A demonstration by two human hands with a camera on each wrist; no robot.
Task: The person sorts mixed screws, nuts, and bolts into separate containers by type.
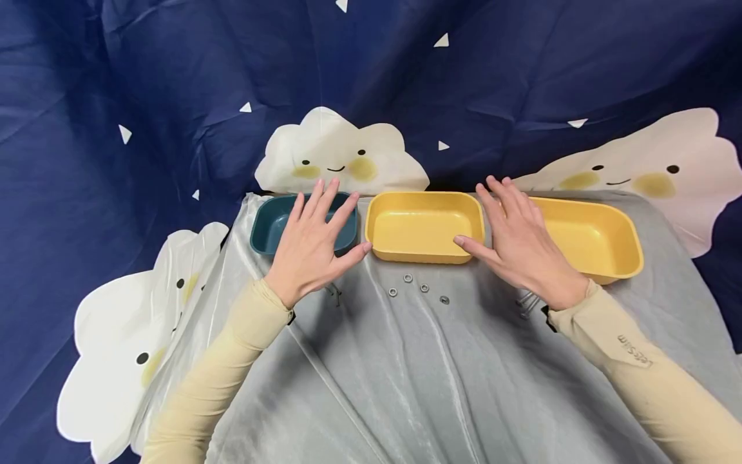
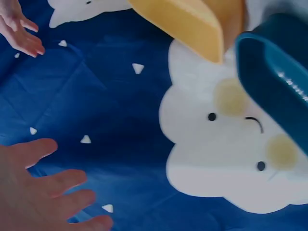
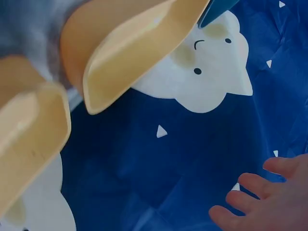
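Observation:
My left hand point(image 1: 313, 241) is held with fingers spread above the teal tray point(image 1: 266, 225), hiding part of it. My right hand point(image 1: 518, 241) has its fingers extended over the gap between the middle yellow tray point(image 1: 425, 232) and the right yellow tray point(image 1: 597, 235). Neither hand holds anything. Several small metal nuts point(image 1: 408, 278) lie on the grey cloth in front of the middle tray. Bolts point(image 1: 527, 304) lie beside the right wrist, partly covered by it. A few more bolts point(image 1: 334, 293) lie near the left wrist, partly hidden.
Grey cloth point(image 1: 371, 386) covers the table, with raised folds running toward the front. A dark blue curtain point(image 1: 371, 64) with white clouds point(image 1: 342, 151) and triangles hangs right behind the trays. The insides of both yellow trays show no contents.

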